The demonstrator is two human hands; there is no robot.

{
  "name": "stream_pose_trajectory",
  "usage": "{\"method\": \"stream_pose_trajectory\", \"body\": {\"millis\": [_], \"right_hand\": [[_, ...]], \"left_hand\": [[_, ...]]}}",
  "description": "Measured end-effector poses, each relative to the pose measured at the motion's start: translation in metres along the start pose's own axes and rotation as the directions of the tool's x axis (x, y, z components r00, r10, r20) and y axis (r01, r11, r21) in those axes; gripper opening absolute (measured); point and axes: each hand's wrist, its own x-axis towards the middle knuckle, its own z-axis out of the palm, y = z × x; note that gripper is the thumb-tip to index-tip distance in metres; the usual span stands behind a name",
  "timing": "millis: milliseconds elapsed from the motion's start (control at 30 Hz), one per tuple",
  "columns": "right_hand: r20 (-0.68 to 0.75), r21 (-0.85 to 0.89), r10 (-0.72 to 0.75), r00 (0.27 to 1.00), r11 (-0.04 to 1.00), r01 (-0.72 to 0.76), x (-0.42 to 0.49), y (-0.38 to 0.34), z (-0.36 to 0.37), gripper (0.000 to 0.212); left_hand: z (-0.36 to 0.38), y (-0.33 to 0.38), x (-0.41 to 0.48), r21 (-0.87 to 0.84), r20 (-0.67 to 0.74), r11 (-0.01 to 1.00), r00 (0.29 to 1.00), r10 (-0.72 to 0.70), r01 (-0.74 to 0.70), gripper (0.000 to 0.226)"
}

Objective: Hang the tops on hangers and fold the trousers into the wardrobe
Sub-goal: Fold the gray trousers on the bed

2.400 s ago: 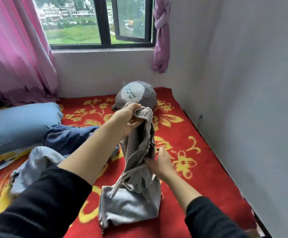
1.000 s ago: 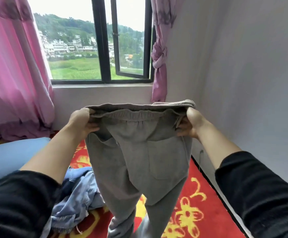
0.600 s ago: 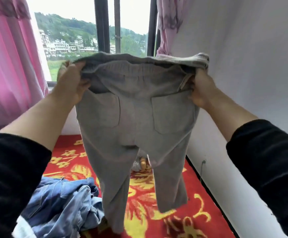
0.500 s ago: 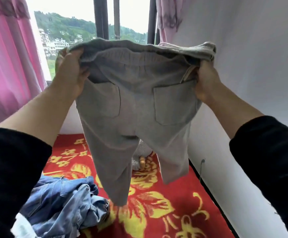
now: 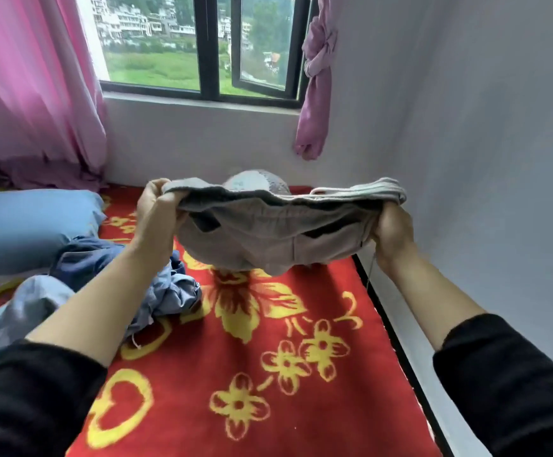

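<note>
I hold grey sweat trousers [image 5: 268, 235] by the waistband, stretched wide above the bed. My left hand [image 5: 155, 214] grips the waistband's left end and my right hand [image 5: 390, 229] grips its right end. The trouser legs extend away from me and are mostly hidden behind the seat and its two pockets. A crumpled heap of blue denim clothes [image 5: 110, 285] lies on the bed under my left forearm. No hangers and no wardrobe are in view.
The bed carries a red blanket with yellow flowers [image 5: 268, 374]. A blue pillow [image 5: 28, 225] lies at the left. A grey plush toy [image 5: 258, 181] sits behind the trousers. Pink curtains [image 5: 31, 87] flank the window [image 5: 209, 51]. A white wall [image 5: 482, 159] borders the bed's right side.
The trousers hung high in front of the window with legs dangling. Both hands have swung them down low over the bed, and the legs now lie away from me.
</note>
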Motion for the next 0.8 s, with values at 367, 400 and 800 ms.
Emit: {"method": "stream_pose_trajectory", "body": {"millis": [367,400,800], "right_hand": [[0.130,-0.823,0.451,0.883,0.546,-0.158,-0.147,0.216,-0.110,0.020],[0.167,-0.885,0.471,0.866,0.459,-0.079,-0.160,0.225,-0.117,0.015],[0.365,-0.912,0.640,0.676,0.099,0.398,-0.249,0.345,-0.120,0.062]], "left_hand": [[-0.129,-0.202,-0.221,0.471,-0.360,0.571,0.737,-0.572,0.672,0.011],[-0.141,-0.208,-0.238,0.566,-0.373,0.501,0.745,-0.552,0.655,0.009],[-0.205,-0.280,-0.349,0.966,-0.068,-0.230,0.746,-0.663,-0.117,0.048]]}}
